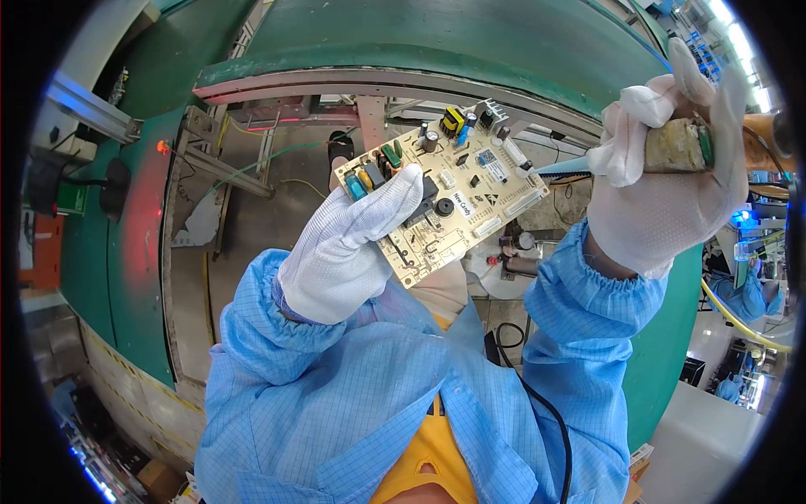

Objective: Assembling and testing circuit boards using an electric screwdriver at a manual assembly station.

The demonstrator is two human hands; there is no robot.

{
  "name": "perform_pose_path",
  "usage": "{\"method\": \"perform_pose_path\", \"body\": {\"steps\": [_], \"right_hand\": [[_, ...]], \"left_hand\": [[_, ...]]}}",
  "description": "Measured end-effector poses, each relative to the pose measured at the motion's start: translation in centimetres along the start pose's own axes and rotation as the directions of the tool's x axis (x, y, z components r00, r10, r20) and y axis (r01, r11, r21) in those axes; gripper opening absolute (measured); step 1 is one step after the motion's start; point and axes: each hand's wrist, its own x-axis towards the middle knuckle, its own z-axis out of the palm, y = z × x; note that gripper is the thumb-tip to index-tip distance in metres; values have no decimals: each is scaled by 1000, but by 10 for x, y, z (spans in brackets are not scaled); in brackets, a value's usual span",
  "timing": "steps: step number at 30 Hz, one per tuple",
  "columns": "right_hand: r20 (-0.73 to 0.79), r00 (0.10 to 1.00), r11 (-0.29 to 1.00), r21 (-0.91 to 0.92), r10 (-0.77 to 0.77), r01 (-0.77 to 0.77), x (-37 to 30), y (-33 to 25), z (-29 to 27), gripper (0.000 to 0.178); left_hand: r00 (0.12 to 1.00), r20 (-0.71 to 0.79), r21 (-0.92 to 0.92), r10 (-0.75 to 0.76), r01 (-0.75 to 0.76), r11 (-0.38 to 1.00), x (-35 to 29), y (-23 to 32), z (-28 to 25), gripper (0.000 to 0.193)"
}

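Note:
My left hand (351, 239), in a white glove, grips a cream-coloured circuit board (470, 210) by its left edge, thumb on top. The board is tilted and carries capacitors, connectors, a yellow-and-black transformer (453, 121) and a round black buzzer (444, 207). My right hand (651, 181), also gloved in white, is closed at the board's upper right. From it a light blue brush (564, 167) with a dark bristle row reaches the board's right corner; contact is unclear. A worn beige block with a green end (678, 145) shows in the same hand; whether it belongs to the brush is hidden.
A green-topped bench with a metal frame (369, 81) runs across the far side. Another green surface (138, 252) stands at left. Below the board are a round pale stool-like plate (504, 273) and cables. A black cable (554, 412) hangs along my right side.

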Motion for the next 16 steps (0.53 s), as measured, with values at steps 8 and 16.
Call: {"method": "perform_pose_path", "body": {"steps": [8,16], "right_hand": [[361,826,236,838,434,-491,17,-12,-14,50],[648,480,104,529,591,-842,31,46,-70,49]], "left_hand": [[999,44,89,7,-11,996,22,14,-15,38],[939,147,487,312,-343,803,43,116,-31,49]]}}
